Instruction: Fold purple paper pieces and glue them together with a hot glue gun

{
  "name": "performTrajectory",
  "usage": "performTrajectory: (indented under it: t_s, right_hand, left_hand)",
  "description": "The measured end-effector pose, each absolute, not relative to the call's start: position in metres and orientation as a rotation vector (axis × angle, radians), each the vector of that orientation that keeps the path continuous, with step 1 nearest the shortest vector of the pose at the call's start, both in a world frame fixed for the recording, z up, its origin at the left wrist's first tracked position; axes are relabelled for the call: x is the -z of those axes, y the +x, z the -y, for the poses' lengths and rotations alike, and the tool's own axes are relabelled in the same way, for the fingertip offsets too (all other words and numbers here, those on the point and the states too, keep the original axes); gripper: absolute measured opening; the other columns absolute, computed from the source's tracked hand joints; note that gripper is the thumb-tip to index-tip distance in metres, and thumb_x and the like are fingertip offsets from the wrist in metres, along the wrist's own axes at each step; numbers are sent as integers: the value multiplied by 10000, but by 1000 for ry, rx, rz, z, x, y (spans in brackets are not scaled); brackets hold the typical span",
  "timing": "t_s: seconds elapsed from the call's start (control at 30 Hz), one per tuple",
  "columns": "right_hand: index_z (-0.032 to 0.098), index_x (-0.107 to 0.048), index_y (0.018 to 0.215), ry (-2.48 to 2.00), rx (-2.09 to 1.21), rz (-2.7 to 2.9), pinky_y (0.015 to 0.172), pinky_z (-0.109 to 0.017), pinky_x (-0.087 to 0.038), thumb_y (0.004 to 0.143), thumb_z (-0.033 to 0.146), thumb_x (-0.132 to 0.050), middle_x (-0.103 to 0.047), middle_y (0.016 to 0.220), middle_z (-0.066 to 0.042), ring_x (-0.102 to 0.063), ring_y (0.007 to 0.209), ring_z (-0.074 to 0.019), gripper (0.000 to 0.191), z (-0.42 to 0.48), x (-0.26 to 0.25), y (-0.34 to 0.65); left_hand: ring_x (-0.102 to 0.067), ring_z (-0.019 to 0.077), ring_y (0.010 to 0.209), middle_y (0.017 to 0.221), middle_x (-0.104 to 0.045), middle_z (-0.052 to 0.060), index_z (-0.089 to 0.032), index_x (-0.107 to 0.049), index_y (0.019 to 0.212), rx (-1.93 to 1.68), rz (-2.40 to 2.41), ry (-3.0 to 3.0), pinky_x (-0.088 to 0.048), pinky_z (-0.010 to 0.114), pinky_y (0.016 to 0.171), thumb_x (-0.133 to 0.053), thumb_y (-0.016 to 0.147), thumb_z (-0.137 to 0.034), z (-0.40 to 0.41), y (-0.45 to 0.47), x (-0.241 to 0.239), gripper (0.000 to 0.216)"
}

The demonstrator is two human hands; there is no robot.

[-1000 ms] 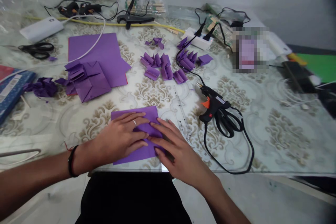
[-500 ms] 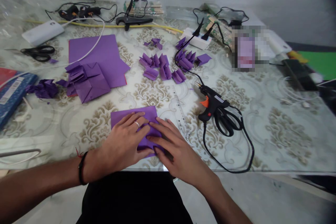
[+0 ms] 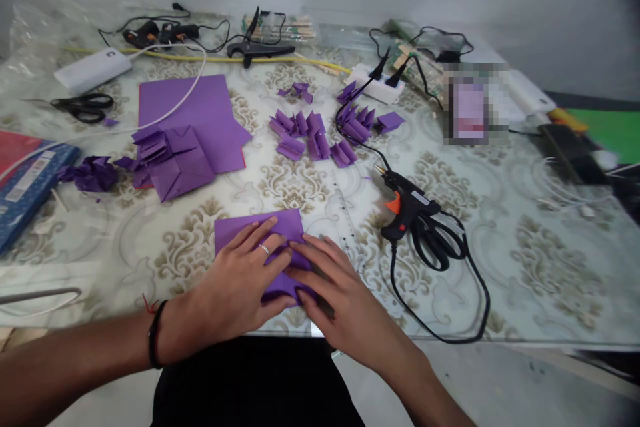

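A sheet of purple paper (image 3: 230,230) lies flat near the table's front edge, partly covered by both hands. My left hand (image 3: 245,273) rests on it with fingers spread, a ring on one of them. From the other side my right hand (image 3: 335,290) lies along the paper's right edge, its fingers stretched out and their tips close to the left hand's. Neither hand grasps the sheet. Just right of the right hand is a clear ruler (image 3: 345,213). A black glue gun (image 3: 410,203) lies farther right, against black scissor handles (image 3: 437,240).
Several small folded purple pieces (image 3: 315,133) lie beyond the hands. Larger purple sheets (image 3: 185,97) and a folded purple paper (image 3: 183,170) are at the left, near crumpled purple paper (image 3: 93,173) and scissors (image 3: 85,107). A white power strip (image 3: 377,83) stands at the back.
The whole view has shifted slightly, so everything sits a little lower in the picture. Both hands stay on the purple paper in nearly the same pose.
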State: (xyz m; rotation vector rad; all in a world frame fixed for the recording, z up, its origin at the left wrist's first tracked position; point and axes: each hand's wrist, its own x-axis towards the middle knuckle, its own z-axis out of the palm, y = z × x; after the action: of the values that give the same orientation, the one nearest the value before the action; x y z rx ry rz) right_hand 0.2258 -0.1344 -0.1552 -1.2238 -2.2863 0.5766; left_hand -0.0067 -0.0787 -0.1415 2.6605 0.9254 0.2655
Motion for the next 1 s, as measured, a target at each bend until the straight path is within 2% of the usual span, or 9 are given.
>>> performTrajectory:
  t_s: [0.1,0.2,0.5,0.8,1.0]
  right_hand:
    - [187,-699,1315,-1276,-527,2261,1181,-650,-532,1028,118,-595,-658,1455,-169,-537,1420,-336,313,137,154,226]
    - [196,-700,1303,-1316,-481,2243,1083,-600,-601,1030,130,-603,-672,1407,-164,-555,1340,-340,297,139,152,224]
    - [205,-706,1204,-1411,-336,2179,1017,-544,-589,1036,102,-568,-731,1279,-129,-610,1197,-317,241,141,147,214]
    - [153,-694,1078,-1422,-242,2191,857,-469,-563,1028,71,-579,-715,1058,-125,-612,966,-284,149,133,142,212]
    - [190,-675,1063,-1428,-340,2215,827,-451,-575,1031,102,-609,-703,978,-82,-625,900,-266,114,138,146,217]
  left_hand:
    - [-454,452,1571,1402,-690,142,-184,-662,1340,-228,-929,2661,-469,632,1254,-814,929,-474,78,-5,138,526]
    - [-440,475,1573,1369,-689,152,-177,-678,1303,-211,-929,2672,-474,644,1238,-826,916,-471,77,-4,135,507]
    - [-440,504,1560,1355,-673,157,-219,-667,1415,-194,-884,2709,-477,678,1208,-805,946,-460,77,-4,132,545]
    - [-412,511,1579,1367,-680,150,-227,-699,1366,-169,-891,2710,-475,680,1204,-794,951,-466,77,-4,132,487]
    - [-446,470,1563,1395,-693,165,-147,-656,1408,-182,-955,2703,-453,640,1231,-758,963,-494,78,0,131,573]
